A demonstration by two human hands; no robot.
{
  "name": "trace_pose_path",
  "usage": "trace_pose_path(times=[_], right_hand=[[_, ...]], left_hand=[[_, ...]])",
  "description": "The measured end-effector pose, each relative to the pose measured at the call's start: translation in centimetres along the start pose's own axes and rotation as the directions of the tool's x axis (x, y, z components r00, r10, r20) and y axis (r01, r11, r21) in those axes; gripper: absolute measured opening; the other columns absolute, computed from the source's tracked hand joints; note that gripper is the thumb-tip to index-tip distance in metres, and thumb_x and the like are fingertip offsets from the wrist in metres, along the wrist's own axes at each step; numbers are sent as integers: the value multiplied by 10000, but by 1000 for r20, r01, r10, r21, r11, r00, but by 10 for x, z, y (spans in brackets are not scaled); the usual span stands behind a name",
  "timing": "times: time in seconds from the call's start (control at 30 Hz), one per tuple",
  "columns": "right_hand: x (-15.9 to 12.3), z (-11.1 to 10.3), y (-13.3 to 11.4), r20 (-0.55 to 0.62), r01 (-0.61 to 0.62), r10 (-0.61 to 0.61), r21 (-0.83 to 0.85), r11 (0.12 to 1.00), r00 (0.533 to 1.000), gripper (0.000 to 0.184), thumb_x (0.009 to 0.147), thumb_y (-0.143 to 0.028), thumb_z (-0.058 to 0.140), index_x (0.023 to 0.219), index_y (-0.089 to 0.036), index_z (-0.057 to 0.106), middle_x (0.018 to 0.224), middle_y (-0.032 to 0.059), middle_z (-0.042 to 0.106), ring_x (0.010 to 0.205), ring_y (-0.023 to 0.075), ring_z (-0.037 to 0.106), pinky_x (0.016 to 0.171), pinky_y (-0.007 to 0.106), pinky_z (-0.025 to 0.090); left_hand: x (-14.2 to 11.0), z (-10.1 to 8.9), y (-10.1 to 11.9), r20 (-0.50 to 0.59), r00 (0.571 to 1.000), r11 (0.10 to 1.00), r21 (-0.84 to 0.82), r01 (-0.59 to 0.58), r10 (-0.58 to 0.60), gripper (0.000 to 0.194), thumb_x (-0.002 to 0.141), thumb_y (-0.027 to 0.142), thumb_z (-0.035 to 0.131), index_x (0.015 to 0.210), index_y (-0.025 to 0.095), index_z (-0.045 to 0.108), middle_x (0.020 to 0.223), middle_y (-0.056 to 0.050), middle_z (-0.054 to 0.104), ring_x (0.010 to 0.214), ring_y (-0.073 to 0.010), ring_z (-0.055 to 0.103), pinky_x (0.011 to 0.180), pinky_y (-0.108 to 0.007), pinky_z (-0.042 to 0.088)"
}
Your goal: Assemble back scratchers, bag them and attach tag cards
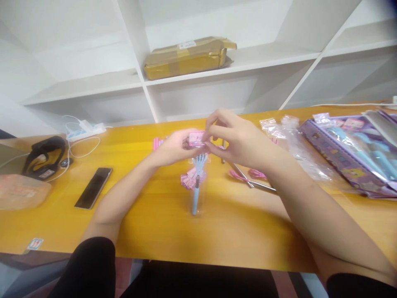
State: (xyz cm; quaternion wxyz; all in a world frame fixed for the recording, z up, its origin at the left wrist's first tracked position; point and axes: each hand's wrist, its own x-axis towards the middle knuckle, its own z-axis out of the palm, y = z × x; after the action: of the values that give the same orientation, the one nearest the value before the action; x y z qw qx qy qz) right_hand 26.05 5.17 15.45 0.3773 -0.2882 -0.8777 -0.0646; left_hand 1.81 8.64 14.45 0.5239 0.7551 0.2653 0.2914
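Note:
My left hand (173,147) and my right hand (235,138) meet above the middle of the yellow table (155,231). Both pinch the pink header card (196,138) of a clear plastic sleeve. Inside the sleeve hangs a blue hand-shaped back scratcher (196,186), its handle pointing toward me and resting on the table. Small pink cards (190,179) lie beside it under the hands. Both hands are a little blurred.
Pink-handled scissors (251,178) lie right of the sleeve. Clear bags (288,132) and a purple toy package (347,153) fill the right side. On the left are a black phone (93,187), black headphones (45,157) and a white charger (83,129). A brown parcel (187,57) sits on the shelf.

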Motion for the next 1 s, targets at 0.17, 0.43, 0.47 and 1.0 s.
trace_pose_path(times=[0.17,0.43,0.47,1.0], right_hand=[[0,0,-1,15,-32,32,-44,999,999,122,1075,-318,633,1053,-217,697,1270,97,673,846,156,631,684,310,434],[3,12,0,130,-406,385,305,862,914,338,1029,-376,706,1270,-199,550,929,33,711,762,159,651,685,291,475],[4,12,0,186,-447,407,339,828,894,329,1048,-392,678,1280,-193,557,930,35,720,768,154,653,688,283,478],[4,1,0,403,-558,417,350,752,815,623,1001,-353,641,1591,-206,504,1052,53,732,803,164,653,630,260,494]], left_hand=[[-2,-5,5,-37,998,997,66,44,-41,464,930,511,867,1208,163,739,1021,-87,793,787,-146,702,636,-220,509],[-1,-7,6,-73,997,990,140,17,-7,445,1039,589,703,1098,148,717,836,-35,736,543,-78,559,491,-198,398],[-1,-7,5,-66,998,990,140,15,-6,424,1041,568,704,1097,148,716,828,-30,730,543,-76,558,491,-194,396],[0,-13,10,15,999,990,130,45,-47,277,947,229,654,1203,144,711,823,-8,700,638,-93,630,518,-161,461]])
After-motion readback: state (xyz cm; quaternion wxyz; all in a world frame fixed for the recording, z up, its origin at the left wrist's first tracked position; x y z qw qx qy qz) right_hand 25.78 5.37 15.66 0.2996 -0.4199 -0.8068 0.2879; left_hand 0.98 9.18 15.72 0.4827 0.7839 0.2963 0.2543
